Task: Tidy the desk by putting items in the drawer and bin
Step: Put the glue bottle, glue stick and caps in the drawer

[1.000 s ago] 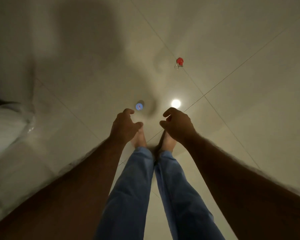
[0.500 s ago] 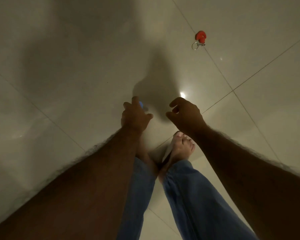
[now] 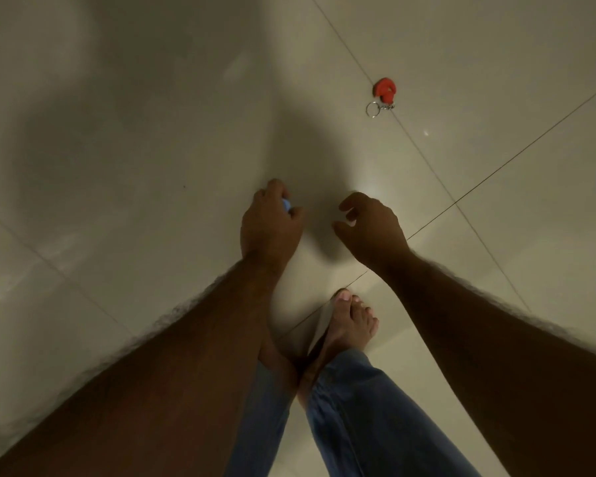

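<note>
Dim warm light; glare spot shining on glossy cream tiled floor [image 3: 496, 80]; soft shadows spreading; edges blurring, bending.

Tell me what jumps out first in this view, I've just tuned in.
A red keychain lies alone on the pale tiled floor, upper right. Nearer the middle, the left hand pinches a small blue object, while the right hand hangs beside it, loosely curled, holding nothing.

Left hand [image 3: 270, 223] at frame centre, arm reaching down, fingers curled round small blue object [image 3: 286, 204] (mostly hidden). Right hand [image 3: 372, 228] just right, fingers loosely curled, holding nothing.
</note>
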A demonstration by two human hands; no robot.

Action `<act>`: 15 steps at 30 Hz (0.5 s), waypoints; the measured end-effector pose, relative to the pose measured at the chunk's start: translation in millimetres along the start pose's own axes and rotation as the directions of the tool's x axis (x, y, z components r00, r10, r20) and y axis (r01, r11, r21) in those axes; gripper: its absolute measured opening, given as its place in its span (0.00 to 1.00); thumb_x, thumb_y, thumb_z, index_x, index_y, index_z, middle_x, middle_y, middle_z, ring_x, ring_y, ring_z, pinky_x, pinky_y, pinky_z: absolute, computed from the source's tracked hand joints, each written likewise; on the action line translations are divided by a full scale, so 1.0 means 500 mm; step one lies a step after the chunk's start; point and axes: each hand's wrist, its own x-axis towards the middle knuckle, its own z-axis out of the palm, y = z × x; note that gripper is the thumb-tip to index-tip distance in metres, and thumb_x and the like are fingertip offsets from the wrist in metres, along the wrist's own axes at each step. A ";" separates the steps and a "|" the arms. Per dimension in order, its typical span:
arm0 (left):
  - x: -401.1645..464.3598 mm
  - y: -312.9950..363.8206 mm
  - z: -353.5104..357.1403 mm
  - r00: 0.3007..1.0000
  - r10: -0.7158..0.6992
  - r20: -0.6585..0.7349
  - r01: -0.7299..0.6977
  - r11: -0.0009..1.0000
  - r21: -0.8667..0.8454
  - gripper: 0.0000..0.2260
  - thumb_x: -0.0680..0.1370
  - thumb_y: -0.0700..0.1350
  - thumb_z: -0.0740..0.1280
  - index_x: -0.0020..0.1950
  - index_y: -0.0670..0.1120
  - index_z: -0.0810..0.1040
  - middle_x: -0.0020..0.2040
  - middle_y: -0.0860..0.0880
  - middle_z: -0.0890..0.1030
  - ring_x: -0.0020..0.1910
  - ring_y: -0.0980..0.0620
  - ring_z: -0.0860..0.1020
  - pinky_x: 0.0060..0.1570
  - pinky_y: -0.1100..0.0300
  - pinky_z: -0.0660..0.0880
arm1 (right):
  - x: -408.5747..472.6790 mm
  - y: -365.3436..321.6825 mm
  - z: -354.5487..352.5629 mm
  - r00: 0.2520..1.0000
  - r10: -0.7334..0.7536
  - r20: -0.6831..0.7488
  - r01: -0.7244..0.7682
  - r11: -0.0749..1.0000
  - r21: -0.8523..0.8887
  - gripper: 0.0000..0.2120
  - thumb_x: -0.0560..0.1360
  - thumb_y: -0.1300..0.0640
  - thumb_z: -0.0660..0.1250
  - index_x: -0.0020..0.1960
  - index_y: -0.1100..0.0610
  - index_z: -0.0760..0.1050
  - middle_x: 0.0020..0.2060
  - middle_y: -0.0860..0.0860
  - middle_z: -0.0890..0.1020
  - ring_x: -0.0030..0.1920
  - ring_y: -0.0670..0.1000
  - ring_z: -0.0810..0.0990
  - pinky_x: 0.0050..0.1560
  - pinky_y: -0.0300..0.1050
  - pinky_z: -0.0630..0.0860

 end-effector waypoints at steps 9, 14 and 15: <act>0.049 0.065 -0.017 0.983 0.152 -0.106 -0.161 0.983 -0.091 0.04 0.77 0.44 0.61 0.44 0.46 0.73 0.38 0.46 0.77 0.37 0.46 0.75 0.38 0.57 0.67 | 0.168 -0.043 -0.149 0.965 -0.152 -0.214 0.087 0.954 -0.286 0.29 0.73 0.60 0.66 0.73 0.53 0.63 0.72 0.57 0.64 0.66 0.62 0.68 0.61 0.56 0.72; 0.059 0.054 -0.003 0.990 0.098 -0.104 -0.112 0.985 -0.130 0.07 0.77 0.46 0.64 0.40 0.45 0.73 0.33 0.48 0.74 0.35 0.46 0.75 0.39 0.55 0.69 | 0.231 -0.059 -0.153 0.968 -0.189 -0.163 0.124 0.930 -0.345 0.27 0.73 0.63 0.64 0.71 0.52 0.66 0.70 0.55 0.63 0.66 0.62 0.65 0.64 0.58 0.73; 0.056 0.046 0.000 0.992 0.084 -0.096 -0.096 0.986 -0.136 0.07 0.77 0.46 0.65 0.40 0.45 0.73 0.32 0.49 0.74 0.35 0.46 0.75 0.39 0.56 0.68 | 0.229 -0.060 -0.143 0.963 -0.201 -0.179 0.123 0.920 -0.372 0.25 0.73 0.65 0.63 0.69 0.55 0.68 0.68 0.56 0.66 0.65 0.61 0.66 0.63 0.56 0.73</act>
